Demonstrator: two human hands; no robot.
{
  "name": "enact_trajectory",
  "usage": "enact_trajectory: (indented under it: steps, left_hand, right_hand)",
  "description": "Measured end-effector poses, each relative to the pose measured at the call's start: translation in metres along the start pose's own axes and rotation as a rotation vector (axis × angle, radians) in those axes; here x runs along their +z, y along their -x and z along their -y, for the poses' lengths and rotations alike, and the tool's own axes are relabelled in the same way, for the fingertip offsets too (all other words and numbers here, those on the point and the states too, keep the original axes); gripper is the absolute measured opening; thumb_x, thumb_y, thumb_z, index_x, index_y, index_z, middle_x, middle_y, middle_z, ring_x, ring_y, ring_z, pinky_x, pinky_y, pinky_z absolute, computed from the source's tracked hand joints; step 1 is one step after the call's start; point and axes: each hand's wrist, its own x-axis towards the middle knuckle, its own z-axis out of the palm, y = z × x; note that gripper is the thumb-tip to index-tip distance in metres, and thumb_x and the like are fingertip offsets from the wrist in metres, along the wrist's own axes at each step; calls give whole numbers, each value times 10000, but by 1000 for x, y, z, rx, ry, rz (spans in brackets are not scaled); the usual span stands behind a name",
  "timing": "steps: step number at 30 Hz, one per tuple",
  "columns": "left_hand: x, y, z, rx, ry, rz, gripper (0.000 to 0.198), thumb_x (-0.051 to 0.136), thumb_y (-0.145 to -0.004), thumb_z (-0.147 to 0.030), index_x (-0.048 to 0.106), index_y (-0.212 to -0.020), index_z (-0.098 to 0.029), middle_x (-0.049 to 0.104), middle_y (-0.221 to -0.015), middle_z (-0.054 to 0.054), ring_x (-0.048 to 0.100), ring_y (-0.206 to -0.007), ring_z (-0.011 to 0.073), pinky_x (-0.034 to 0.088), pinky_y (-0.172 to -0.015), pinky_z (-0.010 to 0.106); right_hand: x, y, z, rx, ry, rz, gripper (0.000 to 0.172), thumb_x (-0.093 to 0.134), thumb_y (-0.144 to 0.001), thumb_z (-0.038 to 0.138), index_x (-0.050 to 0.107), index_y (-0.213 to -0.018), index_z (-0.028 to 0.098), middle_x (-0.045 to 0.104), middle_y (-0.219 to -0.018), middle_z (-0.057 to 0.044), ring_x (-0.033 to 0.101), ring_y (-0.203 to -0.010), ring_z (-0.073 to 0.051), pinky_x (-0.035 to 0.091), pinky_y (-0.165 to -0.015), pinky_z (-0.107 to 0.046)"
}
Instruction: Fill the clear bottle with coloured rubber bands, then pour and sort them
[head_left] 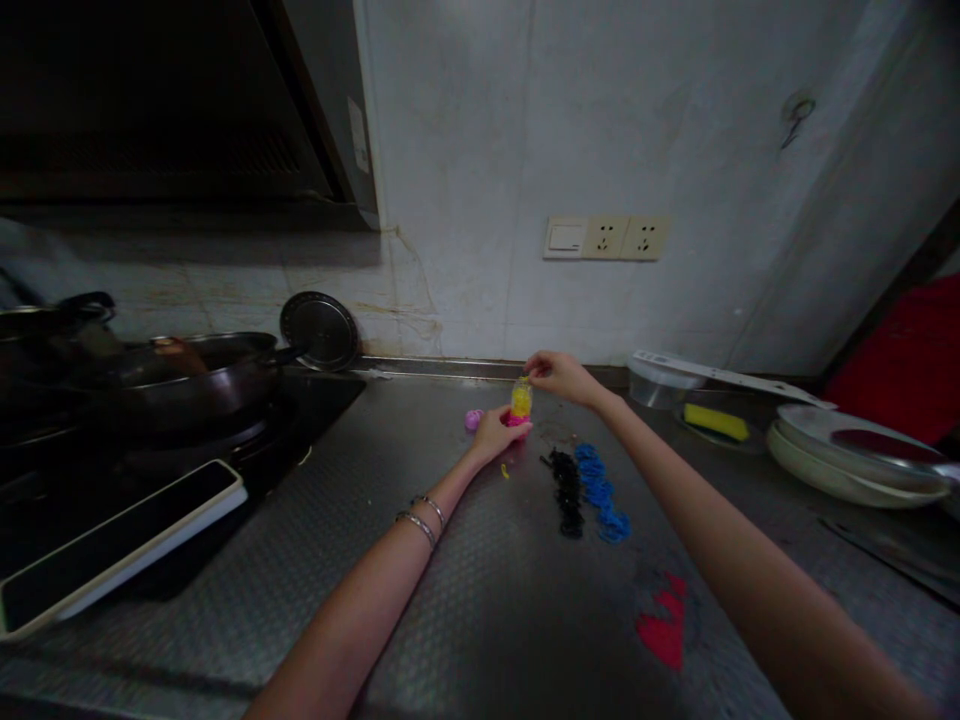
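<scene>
My left hand (499,436) is wrapped round the lower part of a small clear jar (523,386), which stands upright on the metal counter. Inside the jar lie pink pieces at the bottom and yellow pieces above. At the jar's mouth, my right hand (553,374) has its fingers pinched together; what they hold is too small to make out. A small round purple thing (473,420) sits left of the jar. One yellow scrap (505,471) lies in front of it. To the right are a strip of black small bands or links (568,492) and a blue strip (600,492).
On the left, a phone-like device (120,540) lies by the stove, with a wok (202,385) and a dark round lid (320,330) behind. Stacked bowls (847,465), a yellow sponge (715,422) and a plastic tub (660,382) stand right. A red patch (666,632) marks the counter.
</scene>
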Motion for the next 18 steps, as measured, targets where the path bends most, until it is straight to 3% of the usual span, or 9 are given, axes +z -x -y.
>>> enact_trajectory:
  steps: [5, 11, 12, 15, 18]
  left_hand:
    - [-1, 0, -3, -17, 6, 7, 300, 626, -675, -308, 634, -908, -119, 670, -840, 47, 586, -723, 152, 452, -669, 253]
    - [1, 0, 1, -34, 35, -3, 314, 631, -670, -307, 632, -923, -122, 669, -837, 43, 583, -720, 147, 451, -669, 248]
    - [2, 0, 2, -35, 41, -1, 312, 632, -667, -296, 631, -925, -121, 669, -837, 41, 581, -719, 144, 451, -670, 246]
    - [3, -2, 5, -35, 51, 2, 272, 624, -660, -248, 634, -894, -111, 668, -831, 40, 576, -721, 138, 449, -662, 235]
    - [2, -2, 7, -36, 60, -4, 284, 635, -655, -265, 636, -887, -103, 667, -840, 53, 578, -734, 147, 453, -667, 242]
  right_hand:
    - [1, -4, 4, -21, 86, 77, 111, 584, -699, 197, 639, -773, 136, 643, -709, -31, 568, -670, -126, 450, -656, -239]
    - [-2, 20, 21, -25, 52, -11, 206, 549, -734, 307, 662, -779, 141, 643, -718, -33, 539, -645, -124, 413, -605, -230]
    - [2, 27, 25, -18, 41, 43, 206, 550, -727, 313, 662, -755, 142, 633, -688, -23, 531, -622, -119, 401, -581, -222]
    - [23, 50, 31, 12, 19, 372, 193, 530, -718, 286, 651, -657, 149, 591, -581, 8, 500, -539, -98, 358, -511, -204]
    - [53, 71, 31, 67, 61, 465, 126, 573, -666, 261, 641, -640, 159, 589, -578, 10, 496, -523, -96, 339, -494, -203]
